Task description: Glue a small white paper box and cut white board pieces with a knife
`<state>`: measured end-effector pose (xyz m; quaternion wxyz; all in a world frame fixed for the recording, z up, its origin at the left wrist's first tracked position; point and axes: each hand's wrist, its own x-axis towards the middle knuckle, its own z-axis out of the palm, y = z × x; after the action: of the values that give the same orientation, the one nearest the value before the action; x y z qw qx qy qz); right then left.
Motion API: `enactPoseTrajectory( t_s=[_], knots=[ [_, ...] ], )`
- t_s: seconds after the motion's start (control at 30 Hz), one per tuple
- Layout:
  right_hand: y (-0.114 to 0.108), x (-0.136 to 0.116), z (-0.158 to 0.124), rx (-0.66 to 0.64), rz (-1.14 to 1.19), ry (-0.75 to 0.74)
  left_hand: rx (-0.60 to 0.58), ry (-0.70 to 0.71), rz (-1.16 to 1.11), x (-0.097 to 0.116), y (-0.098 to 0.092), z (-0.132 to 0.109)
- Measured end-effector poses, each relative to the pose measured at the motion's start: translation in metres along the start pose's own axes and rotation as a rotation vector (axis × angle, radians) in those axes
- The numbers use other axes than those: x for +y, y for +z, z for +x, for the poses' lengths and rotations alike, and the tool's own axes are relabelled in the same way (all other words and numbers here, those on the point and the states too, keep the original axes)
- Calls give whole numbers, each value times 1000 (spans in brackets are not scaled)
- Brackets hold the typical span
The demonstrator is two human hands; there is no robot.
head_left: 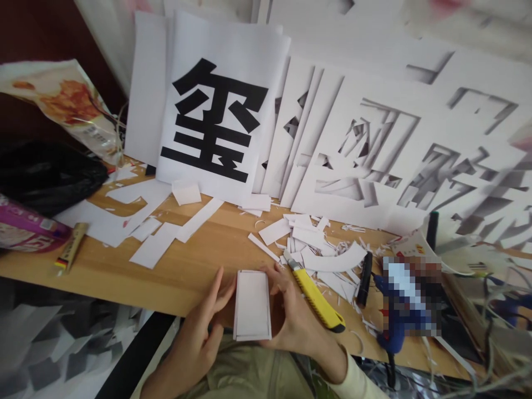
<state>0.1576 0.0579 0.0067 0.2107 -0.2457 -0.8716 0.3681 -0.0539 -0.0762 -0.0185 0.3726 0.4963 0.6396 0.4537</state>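
Observation:
A small white rectangular box (252, 305), seemingly of white board, is held upright near the table's front edge, in front of my body. My right hand (293, 313) wraps its right side, fingers at the far end and thumb at the near end. Along the left side is my left hand (205, 321), its index finger stretched out and thumb apart; a fingertip reaches the box's left edge, but I cannot tell how firmly it touches. A yellow utility knife (318, 296) lies just right of my right hand, beside white board scraps (307, 235).
A printed sheet with a black character (216, 122) leans at the back, beside white boards with cut-out shapes (366, 149). Blue glue gun (393, 332) and black marker (364, 280) lie right. Left are cut white pieces (153, 246), a yellow tube (71, 246) and a black bag (45, 174).

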Motion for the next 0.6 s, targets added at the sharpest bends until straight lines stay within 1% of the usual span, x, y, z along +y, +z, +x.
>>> enactPoseTrajectory(
  t_s=[0.07, 0.13, 0.2, 0.27, 0.33, 0.4, 0.5, 0.57, 0.6],
  knots=[
    [-3, -3, 3, -38, -15, -9, -18, -3, 11, -4, 0, -2],
    [-12, -8, 10, -141, -81, -28, -37, -19, 36, -6, -1, -5],
    [-23, -13, 20, -286, -189, -56, -1, -11, 45, -4, -1, -9],
    [-34, -17, 32, -415, -225, -65, 56, 36, 54, -2, 0, -14],
    [-40, -18, 41, -483, -194, -70, 96, 92, 102, 0, 6, -20],
    [-43, -17, 47, -494, -181, -97, 153, 138, 213, 1, 19, -25],
    [-47, -14, 54, -527, -199, -158, 354, 186, 396, 3, 46, -27],
    [-53, -13, 63, -568, -220, -197, 465, 172, 454, 7, 64, -24],
    [-56, -13, 69, -587, -237, -212, 500, 153, 460, 9, 71, -22]
  ],
)
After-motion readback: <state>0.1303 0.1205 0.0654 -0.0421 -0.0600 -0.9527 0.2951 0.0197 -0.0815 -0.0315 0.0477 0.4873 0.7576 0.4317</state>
